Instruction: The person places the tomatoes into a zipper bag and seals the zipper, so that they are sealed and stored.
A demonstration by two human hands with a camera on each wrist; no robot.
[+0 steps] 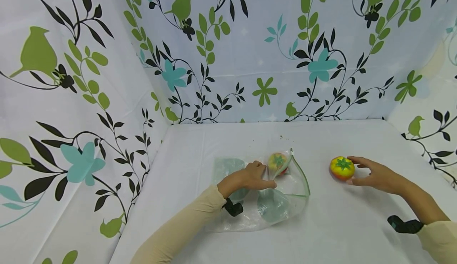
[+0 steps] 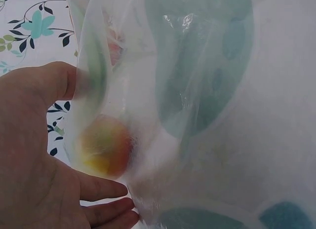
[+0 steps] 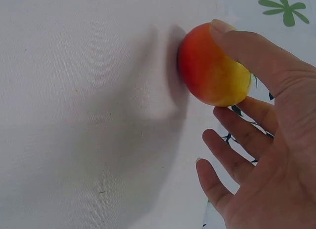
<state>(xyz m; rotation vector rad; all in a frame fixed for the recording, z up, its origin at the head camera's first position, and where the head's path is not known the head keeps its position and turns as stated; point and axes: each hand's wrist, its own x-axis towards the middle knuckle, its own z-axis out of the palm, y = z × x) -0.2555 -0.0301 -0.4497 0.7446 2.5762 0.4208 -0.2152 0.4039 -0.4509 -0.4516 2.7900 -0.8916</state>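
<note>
A clear plastic zip bag point(image 1: 250, 226) with a green-edged mouth lies on the white table. Inside it, near the mouth, sits a red-and-yellow toy tomato point(image 1: 276, 161), blurred through the film in the left wrist view point(image 2: 106, 147). My left hand point(image 1: 250, 176) rests at the bag's mouth, thumb and fingers spread apart, with the thumb tip behind the film. To the right, my right hand point(image 1: 376, 175) holds a second toy tomato point(image 1: 342, 168), red and yellow with a green star-shaped top. Thumb and forefinger pinch its sides; the other fingers stay off it.
The table point(image 1: 178, 149) is covered in white. A patterned curtain point(image 1: 228, 77) with birds, leaves and flowers hangs behind the table and along both sides. Pale green printed patches point(image 1: 273, 206) show on the bag.
</note>
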